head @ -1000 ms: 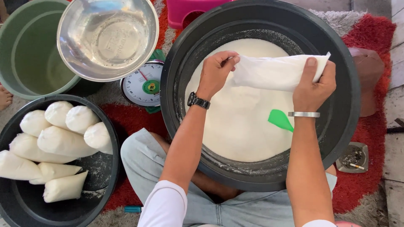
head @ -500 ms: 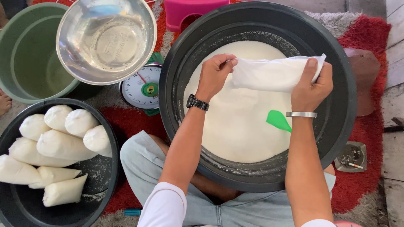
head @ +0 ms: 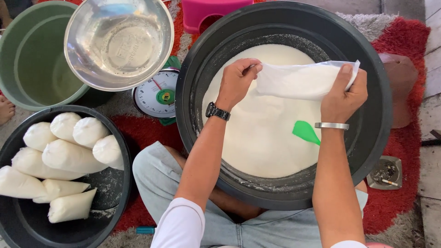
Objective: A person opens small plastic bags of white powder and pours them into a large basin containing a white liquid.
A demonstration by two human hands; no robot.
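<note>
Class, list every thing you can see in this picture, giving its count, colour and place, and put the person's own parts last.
Large tub: 1, black, centre, holds white powder.
Scoop: 1, green, lying in the powder.
Plastic bag: 1, clear, part-filled, over the tub.
Small tub: 1, black, lower left.
Filled bags: about 9, white, in the small tub.
Metal bowl: 1, silver, upper left.
Bucket: 1, green, far left.
Scale: 1, white dial, under the bowl.
Rug: 1, red.
Ashtray: 1, right.
Left hand: holds bag end.
Right hand: holds bag end.
</note>
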